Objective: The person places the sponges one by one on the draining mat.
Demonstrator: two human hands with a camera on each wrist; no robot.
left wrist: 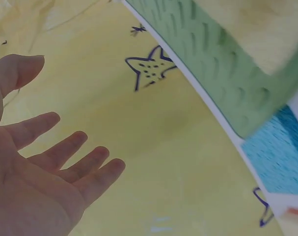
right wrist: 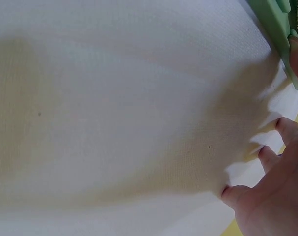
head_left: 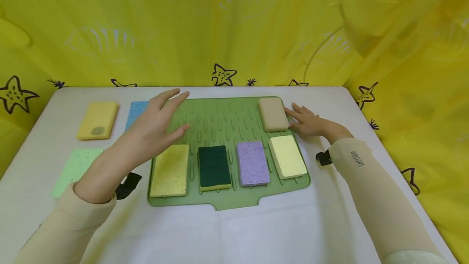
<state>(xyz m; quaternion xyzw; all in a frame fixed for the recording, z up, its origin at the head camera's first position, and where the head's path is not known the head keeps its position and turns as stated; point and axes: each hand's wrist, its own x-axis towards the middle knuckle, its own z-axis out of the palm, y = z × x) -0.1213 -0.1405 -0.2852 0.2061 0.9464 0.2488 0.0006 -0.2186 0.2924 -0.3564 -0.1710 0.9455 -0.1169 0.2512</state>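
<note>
Above the left end of a green ridged mat (head_left: 220, 111), my left hand (head_left: 154, 127) hovers with spread fingers and nothing in it. The left wrist view shows the same hand (left wrist: 45, 177) in the air, palm visible. My right hand (head_left: 305, 121) is at the mat's right edge, fingers extended beside a beige sponge (head_left: 273, 114) in the back right corner. Its index finger and thumb reach the sponge's side; firm contact is hard to tell. Along the mat's front lie a yellow sponge (head_left: 170, 171), a dark green-topped sponge (head_left: 214, 167), a purple sponge (head_left: 253, 163) and a pale yellow sponge (head_left: 288, 157).
Left of the mat, on the white table (head_left: 271, 231), lie a yellow-orange sponge (head_left: 99, 117), a blue sponge (head_left: 136, 111) partly behind my left hand, and a light green sponge (head_left: 78, 166) partly behind my forearm. A yellow patterned curtain (head_left: 176, 31) hangs behind.
</note>
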